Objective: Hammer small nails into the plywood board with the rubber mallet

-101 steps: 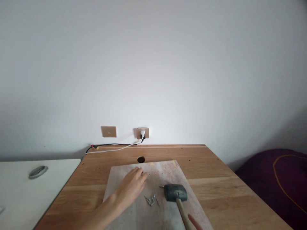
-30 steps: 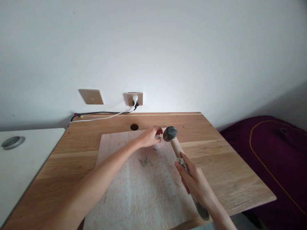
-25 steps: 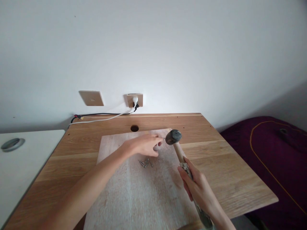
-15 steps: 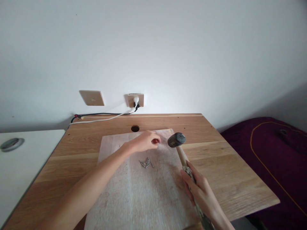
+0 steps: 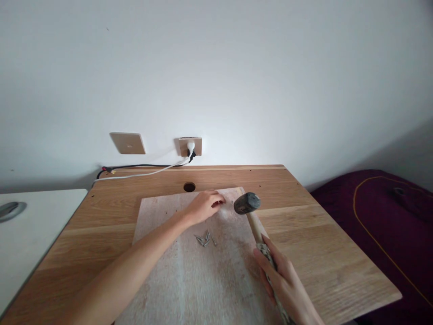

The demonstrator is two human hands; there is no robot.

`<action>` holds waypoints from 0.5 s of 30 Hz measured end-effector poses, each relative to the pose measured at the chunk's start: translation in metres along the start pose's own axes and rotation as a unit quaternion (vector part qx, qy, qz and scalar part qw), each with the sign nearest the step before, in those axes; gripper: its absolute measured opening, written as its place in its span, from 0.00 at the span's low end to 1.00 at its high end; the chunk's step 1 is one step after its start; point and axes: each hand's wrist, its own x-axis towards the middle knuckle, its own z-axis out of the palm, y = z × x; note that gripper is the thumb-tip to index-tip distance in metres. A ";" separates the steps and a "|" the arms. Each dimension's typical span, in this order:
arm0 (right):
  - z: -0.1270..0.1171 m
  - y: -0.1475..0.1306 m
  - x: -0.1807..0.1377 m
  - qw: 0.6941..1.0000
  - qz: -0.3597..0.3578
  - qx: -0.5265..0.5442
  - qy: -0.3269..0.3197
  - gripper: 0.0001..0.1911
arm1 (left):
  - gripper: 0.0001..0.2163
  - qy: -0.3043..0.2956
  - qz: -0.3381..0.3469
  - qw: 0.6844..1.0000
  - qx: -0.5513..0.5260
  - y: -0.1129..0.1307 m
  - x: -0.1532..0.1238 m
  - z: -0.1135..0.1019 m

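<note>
My right hand (image 5: 279,273) is wrapped round the handle of a hammer (image 5: 248,203) with a dark, blunt head and a pale wooden shaft; the grip has a mottled wrapping. The head is tilted up over the right edge of a pale wooden board (image 5: 196,284). My left hand (image 5: 207,205) reaches over the far part of the board with thumb and fingers pinched together near its surface. What they pinch, if anything, is hidden. Nearer to me, several small grey metal nails (image 5: 204,239) lie in a loose heap on the board.
The board rests on a wooden table (image 5: 304,243) with a round cable hole (image 5: 189,187). Behind it a wall socket (image 5: 190,146) holds plugs with white and black cables. A white surface (image 5: 37,234) stands at left, a purple cushion-like thing (image 5: 382,212) at right.
The whole view has shifted slightly, so things sit a little lower. My left fingers have shifted a little in their pinch. The hammer stays in my right hand, nearly in the same place.
</note>
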 end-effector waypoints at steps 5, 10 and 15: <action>0.005 -0.017 0.005 1.000 -0.016 -0.007 -0.015 0.40 | 0.07 -0.005 -0.028 0.999 -0.028 0.000 0.001 0.000; 0.011 -0.029 0.015 0.996 -0.059 -0.048 -0.039 0.33 | 0.19 0.000 -0.073 0.992 -0.099 0.002 0.002 -0.001; 0.018 -0.033 0.018 0.991 -0.063 -0.104 -0.052 0.32 | 0.20 0.000 -0.094 0.991 -0.090 0.005 0.003 -0.013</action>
